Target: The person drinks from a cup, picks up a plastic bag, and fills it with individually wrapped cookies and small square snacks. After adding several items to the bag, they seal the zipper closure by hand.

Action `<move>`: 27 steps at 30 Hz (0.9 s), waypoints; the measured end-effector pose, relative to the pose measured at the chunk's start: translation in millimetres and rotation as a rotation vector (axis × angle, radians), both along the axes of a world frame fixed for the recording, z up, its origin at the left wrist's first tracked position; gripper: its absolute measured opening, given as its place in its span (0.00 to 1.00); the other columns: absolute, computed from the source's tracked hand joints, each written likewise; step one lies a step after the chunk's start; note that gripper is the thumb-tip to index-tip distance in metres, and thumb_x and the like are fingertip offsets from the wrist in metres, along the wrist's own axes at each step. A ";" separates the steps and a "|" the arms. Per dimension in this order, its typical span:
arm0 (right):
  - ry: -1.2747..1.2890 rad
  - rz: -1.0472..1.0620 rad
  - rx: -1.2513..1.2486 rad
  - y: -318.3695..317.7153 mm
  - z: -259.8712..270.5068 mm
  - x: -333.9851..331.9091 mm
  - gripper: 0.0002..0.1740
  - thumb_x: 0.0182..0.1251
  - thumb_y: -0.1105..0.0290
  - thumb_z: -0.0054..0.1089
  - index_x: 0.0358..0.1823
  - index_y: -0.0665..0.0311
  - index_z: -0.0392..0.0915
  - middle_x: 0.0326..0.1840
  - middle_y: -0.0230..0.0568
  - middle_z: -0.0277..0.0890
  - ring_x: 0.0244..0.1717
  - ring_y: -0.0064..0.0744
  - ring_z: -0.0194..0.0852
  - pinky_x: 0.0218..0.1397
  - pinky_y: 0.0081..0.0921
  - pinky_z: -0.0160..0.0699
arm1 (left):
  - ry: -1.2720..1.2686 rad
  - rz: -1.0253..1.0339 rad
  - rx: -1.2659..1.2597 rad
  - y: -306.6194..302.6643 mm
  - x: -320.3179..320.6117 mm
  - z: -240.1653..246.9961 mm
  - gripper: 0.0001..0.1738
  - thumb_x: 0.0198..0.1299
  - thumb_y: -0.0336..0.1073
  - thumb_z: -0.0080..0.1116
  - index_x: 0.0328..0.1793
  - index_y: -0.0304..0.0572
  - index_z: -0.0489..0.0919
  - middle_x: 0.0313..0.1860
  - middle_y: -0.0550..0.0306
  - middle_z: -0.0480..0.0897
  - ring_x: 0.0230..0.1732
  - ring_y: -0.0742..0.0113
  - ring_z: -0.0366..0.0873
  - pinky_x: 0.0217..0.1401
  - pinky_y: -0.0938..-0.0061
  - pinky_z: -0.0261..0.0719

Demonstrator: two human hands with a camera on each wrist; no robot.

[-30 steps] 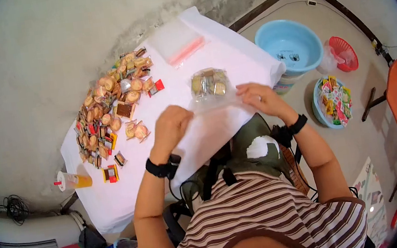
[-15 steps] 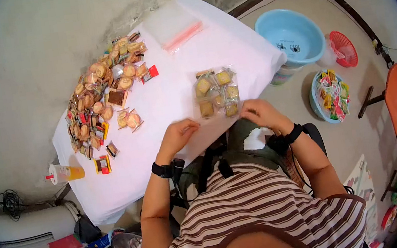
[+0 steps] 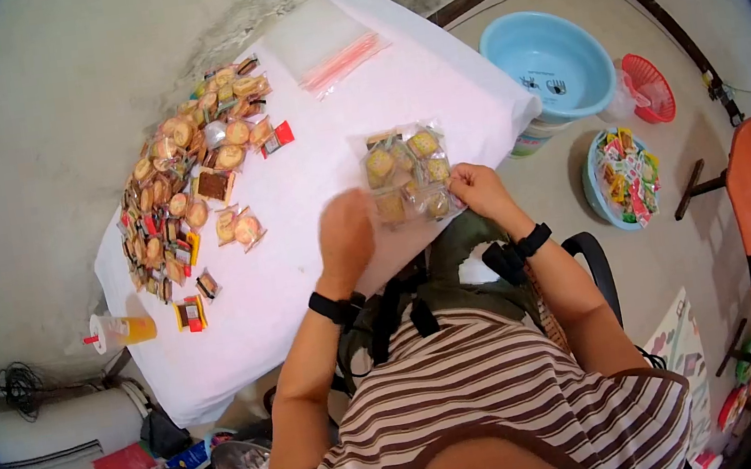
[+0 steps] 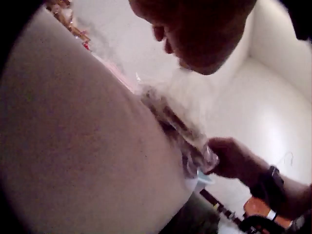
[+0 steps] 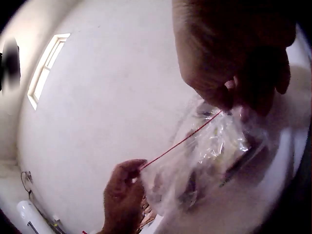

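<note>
A clear zip bag (image 3: 405, 174) of wrapped square biscuits is held upright or tilted at the table's near edge, its red zip line (image 5: 181, 140) stretched between both hands in the right wrist view. My left hand (image 3: 346, 241) pinches the bag's left corner, at one end of that line. With curled fingers, my right hand (image 3: 479, 190) pinches the right corner. In the left wrist view the bag (image 4: 180, 119) is blurred, with the right hand (image 4: 229, 156) at its far end.
A heap of wrapped biscuits (image 3: 165, 186) covers the table's left side, by a drink cup (image 3: 123, 330). Flat zip bags (image 3: 322, 47) lie at the back. On the right are a blue basin (image 3: 547, 60), a red basket (image 3: 650, 89) and a tub of packets (image 3: 625, 183).
The bag has gone from flatter folds to spread out, its biscuits now facing up. Both hands have shifted up along its sides from their half-second-ago place at its near edge.
</note>
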State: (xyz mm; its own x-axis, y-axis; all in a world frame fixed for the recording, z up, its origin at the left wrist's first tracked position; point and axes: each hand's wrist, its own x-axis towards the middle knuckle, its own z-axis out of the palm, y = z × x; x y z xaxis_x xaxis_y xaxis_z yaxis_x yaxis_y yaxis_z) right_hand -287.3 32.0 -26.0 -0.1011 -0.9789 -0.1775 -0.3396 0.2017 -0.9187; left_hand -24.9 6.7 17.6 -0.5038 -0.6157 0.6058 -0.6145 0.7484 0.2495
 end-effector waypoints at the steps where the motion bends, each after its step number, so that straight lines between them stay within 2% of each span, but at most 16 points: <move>1: -0.014 -0.013 0.015 -0.5 -0.7 0.9 0.12 0.60 0.64 0.56 0.26 0.66 0.75 0.16 0.36 0.75 0.19 0.25 0.76 0.26 0.25 0.72 | -0.043 -0.130 -0.051 7.4 -3.8 -3.4 0.14 0.54 0.28 0.53 0.48 0.38 0.77 0.54 0.49 0.77 0.55 0.53 0.74 0.54 0.60 0.72; 2: -0.027 -0.023 0.031 -0.2 -1.3 1.6 0.12 0.60 0.64 0.56 0.25 0.66 0.75 0.16 0.36 0.75 0.19 0.25 0.76 0.26 0.25 0.72 | -0.083 -0.258 -0.101 15.6 -10.2 -7.9 0.14 0.55 0.30 0.55 0.49 0.39 0.77 0.55 0.51 0.76 0.57 0.55 0.73 0.56 0.60 0.71; 5: 0.002 -0.019 0.029 -1.8 -1.0 1.1 0.12 0.60 0.64 0.56 0.25 0.65 0.76 0.16 0.36 0.75 0.19 0.25 0.76 0.26 0.25 0.72 | -0.233 -0.284 -0.038 29.2 -36.7 1.1 0.16 0.56 0.31 0.55 0.52 0.41 0.78 0.58 0.55 0.76 0.62 0.57 0.71 0.61 0.62 0.69; 9: -0.030 -0.054 0.051 -2.2 5.6 0.6 0.11 0.58 0.64 0.57 0.25 0.65 0.76 0.16 0.36 0.75 0.19 0.25 0.76 0.26 0.24 0.72 | -0.207 -0.363 -0.099 53.9 -39.2 18.9 0.21 0.56 0.32 0.55 0.58 0.42 0.75 0.62 0.56 0.73 0.65 0.59 0.69 0.66 0.62 0.64; 11: -0.013 -0.041 0.055 -4.2 1.1 0.3 0.11 0.56 0.65 0.57 0.23 0.65 0.76 0.15 0.35 0.74 0.18 0.24 0.74 0.25 0.25 0.71 | -0.257 -0.516 -0.295 69.9 -43.6 23.4 0.22 0.60 0.34 0.46 0.62 0.40 0.71 0.66 0.53 0.68 0.70 0.58 0.63 0.69 0.62 0.59; 12: -0.013 -0.030 0.056 -6.1 -1.6 -0.1 0.11 0.56 0.65 0.57 0.23 0.65 0.76 0.15 0.35 0.74 0.18 0.24 0.74 0.25 0.25 0.71 | -0.259 -0.505 -0.293 69.7 -46.4 17.5 0.22 0.60 0.34 0.46 0.62 0.40 0.71 0.66 0.53 0.68 0.70 0.58 0.63 0.69 0.62 0.59; 14: 0.034 -0.031 0.004 -8.0 -6.6 -2.2 0.12 0.55 0.65 0.57 0.20 0.66 0.75 0.15 0.34 0.73 0.17 0.23 0.69 0.24 0.25 0.68 | -0.422 -0.396 0.054 64.3 -49.2 -4.7 0.27 0.58 0.31 0.50 0.66 0.42 0.68 0.70 0.53 0.65 0.71 0.59 0.61 0.72 0.62 0.54; 15: 0.033 -0.030 0.003 -8.6 -6.5 -2.2 0.12 0.55 0.65 0.57 0.20 0.66 0.75 0.15 0.34 0.73 0.17 0.23 0.69 0.24 0.25 0.68 | -0.423 -0.395 0.054 57.6 -48.3 -12.1 0.27 0.58 0.31 0.50 0.66 0.42 0.68 0.70 0.53 0.65 0.71 0.59 0.61 0.72 0.62 0.54; 17: -0.033 -0.041 0.055 -9.0 -5.8 -2.9 0.12 0.55 0.65 0.57 0.20 0.66 0.74 0.14 0.32 0.71 0.17 0.23 0.67 0.23 0.25 0.65 | -0.497 -0.091 0.084 39.2 -45.9 -20.3 0.27 0.56 0.31 0.48 0.65 0.42 0.69 0.71 0.52 0.63 0.72 0.58 0.59 0.72 0.57 0.54; 18: -0.031 -0.042 0.054 -8.8 -3.2 -3.8 0.12 0.55 0.65 0.57 0.20 0.66 0.74 0.14 0.32 0.71 0.17 0.23 0.67 0.23 0.25 0.65 | -0.495 -0.093 0.083 33.2 -44.3 -17.0 0.27 0.56 0.31 0.48 0.65 0.42 0.69 0.71 0.52 0.63 0.72 0.58 0.59 0.72 0.57 0.54; 20: -0.018 -0.030 0.065 -7.8 2.6 -3.4 0.12 0.55 0.66 0.57 0.20 0.66 0.74 0.14 0.32 0.72 0.18 0.21 0.66 0.23 0.24 0.65 | -0.425 -0.015 0.052 23.7 -34.7 -9.0 0.26 0.55 0.29 0.49 0.63 0.42 0.70 0.70 0.51 0.64 0.71 0.55 0.60 0.71 0.50 0.54; 23: -0.078 -0.030 0.061 -9.7 -7.6 -7.3 0.12 0.55 0.67 0.56 0.19 0.66 0.74 0.15 0.31 0.71 0.18 0.20 0.65 0.23 0.23 0.64 | -0.471 0.090 0.000 9.1 -12.9 9.5 0.25 0.55 0.28 0.50 0.62 0.43 0.71 0.68 0.50 0.66 0.69 0.53 0.62 0.67 0.45 0.58; 24: -0.079 -0.032 0.063 -9.8 -6.9 -7.1 0.12 0.55 0.67 0.56 0.19 0.66 0.74 0.15 0.31 0.71 0.18 0.20 0.65 0.23 0.23 0.64 | -0.473 0.087 0.002 9.9 -10.0 15.0 0.25 0.55 0.28 0.50 0.62 0.43 0.71 0.68 0.50 0.66 0.69 0.53 0.62 0.67 0.45 0.58; 26: -0.125 -0.053 0.090 -9.4 -5.5 -6.8 0.12 0.56 0.68 0.56 0.19 0.66 0.73 0.15 0.30 0.70 0.17 0.19 0.63 0.22 0.23 0.63 | -0.276 0.085 -0.008 15.8 -6.2 21.5 0.25 0.54 0.28 0.51 0.61 0.41 0.72 0.67 0.49 0.68 0.69 0.53 0.62 0.65 0.47 0.61; 27: -0.126 -0.058 0.093 -9.1 -5.6 -6.5 0.12 0.56 0.68 0.56 0.19 0.66 0.73 0.15 0.30 0.70 0.17 0.19 0.63 0.22 0.23 0.63 | -0.108 -0.205 0.021 20.2 -6.9 7.0 0.25 0.55 0.29 0.52 0.61 0.40 0.72 0.67 0.50 0.67 0.70 0.53 0.61 0.65 0.50 0.63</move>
State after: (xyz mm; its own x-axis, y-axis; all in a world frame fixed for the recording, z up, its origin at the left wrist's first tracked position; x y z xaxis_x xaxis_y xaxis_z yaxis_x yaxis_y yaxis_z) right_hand -293.8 22.9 -31.6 -0.1286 -0.9508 -0.2819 -0.2085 0.3038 -0.9296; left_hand -31.7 26.8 24.7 -0.6810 -0.5055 0.5298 -0.4738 0.8558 0.2075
